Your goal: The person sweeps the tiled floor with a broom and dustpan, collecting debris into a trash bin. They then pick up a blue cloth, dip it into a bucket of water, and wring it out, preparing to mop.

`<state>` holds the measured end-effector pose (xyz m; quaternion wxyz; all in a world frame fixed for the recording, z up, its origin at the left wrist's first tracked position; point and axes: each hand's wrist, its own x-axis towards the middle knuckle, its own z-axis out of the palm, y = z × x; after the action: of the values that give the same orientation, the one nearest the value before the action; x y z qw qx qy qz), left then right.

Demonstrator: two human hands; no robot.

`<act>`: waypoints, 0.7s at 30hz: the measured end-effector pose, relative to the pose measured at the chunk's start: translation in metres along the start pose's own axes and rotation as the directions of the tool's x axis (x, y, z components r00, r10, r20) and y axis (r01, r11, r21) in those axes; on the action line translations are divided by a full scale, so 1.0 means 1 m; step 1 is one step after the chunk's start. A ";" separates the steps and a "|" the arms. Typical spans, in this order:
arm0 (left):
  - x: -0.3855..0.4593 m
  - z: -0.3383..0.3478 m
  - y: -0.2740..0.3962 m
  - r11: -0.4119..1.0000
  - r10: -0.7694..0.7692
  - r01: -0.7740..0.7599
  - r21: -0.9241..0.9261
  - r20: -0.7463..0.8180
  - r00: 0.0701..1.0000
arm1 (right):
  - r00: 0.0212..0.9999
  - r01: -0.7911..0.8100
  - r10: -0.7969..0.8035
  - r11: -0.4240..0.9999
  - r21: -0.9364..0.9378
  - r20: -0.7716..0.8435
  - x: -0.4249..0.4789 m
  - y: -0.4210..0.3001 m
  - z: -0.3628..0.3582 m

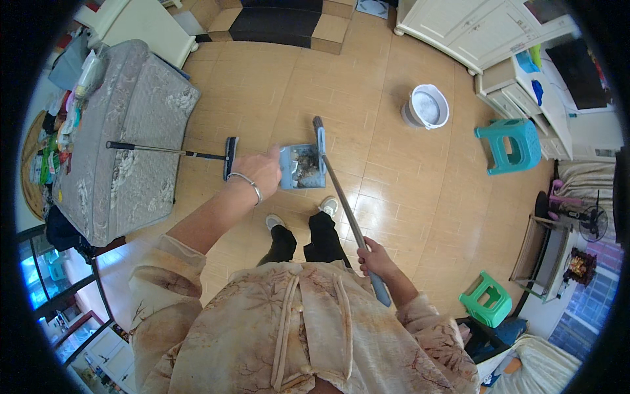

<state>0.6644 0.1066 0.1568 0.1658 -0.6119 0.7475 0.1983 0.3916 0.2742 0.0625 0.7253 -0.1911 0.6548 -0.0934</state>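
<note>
My right hand is closed around the grey shaft of a broom. Its blue head stands against the right side of a light-blue dustpan. Grey dust and scraps lie in the pan. My left hand, with a silver bangle on the wrist, is curled at the pan's left edge; the hand covers the part it grips. Just left of that hand is the dark head of a mop, whose long handle slants over the grey patterned bed or sofa. Both my shoes are on the tiles below the dustpan.
A white bucket stands on the tiled floor to the right. Beyond it is a teal plastic stool, and a green one is lower right. White cabinets line the upper right. A dark-and-tan step is ahead.
</note>
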 end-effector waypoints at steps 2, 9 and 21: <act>-0.001 0.002 -0.002 1.000 -0.004 0.003 -0.027 -0.019 1.000 | 0.995 0.018 -0.035 0.984 -0.179 -0.094 -0.011 -0.009 -0.010; -0.001 0.014 -0.010 0.996 -0.076 0.076 -0.037 0.011 0.997 | 0.953 0.008 -0.225 0.686 -0.727 -0.203 0.093 -0.009 -0.024; -0.001 0.004 -0.006 0.994 -0.099 0.102 -0.042 0.058 0.993 | 0.998 0.067 -0.050 0.807 -0.587 0.046 -0.030 -0.026 -0.034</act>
<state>0.6707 0.1084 0.1536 0.1827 -0.6465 0.7062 0.2234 0.3578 0.2565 0.0979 0.6366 -0.4273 0.6351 0.0939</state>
